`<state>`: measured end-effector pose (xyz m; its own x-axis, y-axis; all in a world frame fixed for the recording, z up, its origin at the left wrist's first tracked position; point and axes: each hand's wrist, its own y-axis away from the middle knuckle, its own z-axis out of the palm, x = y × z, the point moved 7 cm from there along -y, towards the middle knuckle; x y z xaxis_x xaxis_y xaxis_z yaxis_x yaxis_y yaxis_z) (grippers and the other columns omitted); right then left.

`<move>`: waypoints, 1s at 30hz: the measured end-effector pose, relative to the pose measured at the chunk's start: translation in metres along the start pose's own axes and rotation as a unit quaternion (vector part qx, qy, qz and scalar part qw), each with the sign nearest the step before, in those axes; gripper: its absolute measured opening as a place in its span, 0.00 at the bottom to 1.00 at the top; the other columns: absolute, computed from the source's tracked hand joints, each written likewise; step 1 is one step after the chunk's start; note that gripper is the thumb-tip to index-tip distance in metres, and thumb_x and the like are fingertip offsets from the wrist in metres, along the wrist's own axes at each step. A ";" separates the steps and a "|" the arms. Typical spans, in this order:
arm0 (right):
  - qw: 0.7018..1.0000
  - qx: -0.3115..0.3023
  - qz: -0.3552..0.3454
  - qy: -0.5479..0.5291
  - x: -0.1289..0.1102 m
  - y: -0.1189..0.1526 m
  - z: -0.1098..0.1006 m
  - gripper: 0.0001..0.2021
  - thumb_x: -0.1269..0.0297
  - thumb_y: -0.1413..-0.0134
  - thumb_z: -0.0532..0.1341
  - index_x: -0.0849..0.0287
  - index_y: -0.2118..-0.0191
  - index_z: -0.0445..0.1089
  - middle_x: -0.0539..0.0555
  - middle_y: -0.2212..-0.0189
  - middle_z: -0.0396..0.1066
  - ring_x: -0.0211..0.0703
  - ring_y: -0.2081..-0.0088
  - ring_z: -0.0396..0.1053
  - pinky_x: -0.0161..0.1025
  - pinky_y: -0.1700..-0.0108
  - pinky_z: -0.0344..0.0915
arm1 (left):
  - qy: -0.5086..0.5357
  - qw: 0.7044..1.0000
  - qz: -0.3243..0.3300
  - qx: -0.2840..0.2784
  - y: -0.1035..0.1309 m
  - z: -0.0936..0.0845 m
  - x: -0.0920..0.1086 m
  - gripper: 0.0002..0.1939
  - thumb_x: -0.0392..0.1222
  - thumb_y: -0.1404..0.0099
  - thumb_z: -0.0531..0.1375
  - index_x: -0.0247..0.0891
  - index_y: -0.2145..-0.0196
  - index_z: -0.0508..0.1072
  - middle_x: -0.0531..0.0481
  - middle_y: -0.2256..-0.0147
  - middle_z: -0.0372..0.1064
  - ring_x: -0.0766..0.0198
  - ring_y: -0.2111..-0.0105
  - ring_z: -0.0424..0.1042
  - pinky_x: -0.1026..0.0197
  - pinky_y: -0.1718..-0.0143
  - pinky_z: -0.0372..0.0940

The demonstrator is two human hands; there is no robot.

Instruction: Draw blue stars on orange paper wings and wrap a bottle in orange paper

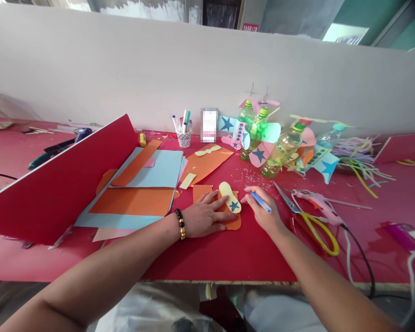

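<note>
Red tabletop stretches before a pale partition, with plastic bottles near it. The person's left hand lies spread over orange paper and at the edge of a cream cutout bearing a blue star. The right hand, closed, grips a blue pen just beside the cutout, near yellow-handled scissors.

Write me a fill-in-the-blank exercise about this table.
The right hand holds a slim plastic pen coloured ____.
A black-and-gold beaded bracelet circles the ____ wrist.
The dark shape on the pale-yellow paper cutout is a ____.
The steel-bladed scissors have handles coloured ____.

Missing: blue; left; star; yellow.
</note>
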<state>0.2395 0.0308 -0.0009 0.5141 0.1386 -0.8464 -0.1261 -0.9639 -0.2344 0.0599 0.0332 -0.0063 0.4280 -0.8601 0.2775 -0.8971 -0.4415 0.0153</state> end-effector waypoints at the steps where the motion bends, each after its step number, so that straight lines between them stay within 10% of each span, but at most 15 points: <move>1: 1.000 -0.004 0.003 0.004 0.000 0.001 0.001 0.12 0.54 0.42 0.56 0.54 0.58 0.65 0.53 0.70 0.75 0.46 0.66 0.74 0.42 0.60 0.68 | 0.000 1.000 0.001 0.002 0.000 0.000 0.000 0.24 0.55 0.30 0.49 0.61 0.38 0.54 0.50 0.33 0.38 0.37 0.36 0.39 0.33 0.41 0.44; 21: 0.999 -0.026 -0.012 0.017 -0.008 0.003 0.014 0.12 0.66 0.51 0.60 0.54 0.58 0.60 0.46 0.76 0.68 0.40 0.73 0.67 0.37 0.64 0.64 | -0.008 0.998 0.030 0.049 0.002 -0.009 0.006 0.19 0.52 0.31 0.52 0.57 0.43 0.65 0.47 0.34 0.43 0.41 0.36 0.42 0.35 0.42 0.47; 30: 0.997 -0.076 -0.019 -0.025 -0.025 0.005 0.015 0.12 0.65 0.49 0.59 0.54 0.57 0.60 0.48 0.72 0.66 0.40 0.70 0.66 0.37 0.62 0.64 | 0.146 0.934 -0.097 0.311 0.013 -0.062 -0.028 0.13 0.41 0.33 0.54 0.40 0.51 0.68 0.45 0.49 0.68 0.56 0.47 0.62 0.52 0.47 0.62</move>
<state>0.2134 0.0258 0.0123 0.4734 0.1822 -0.8618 0.0242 -0.9807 -0.1940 0.0292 0.0674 0.0453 0.4452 -0.6825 0.5796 -0.5298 -0.7226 -0.4440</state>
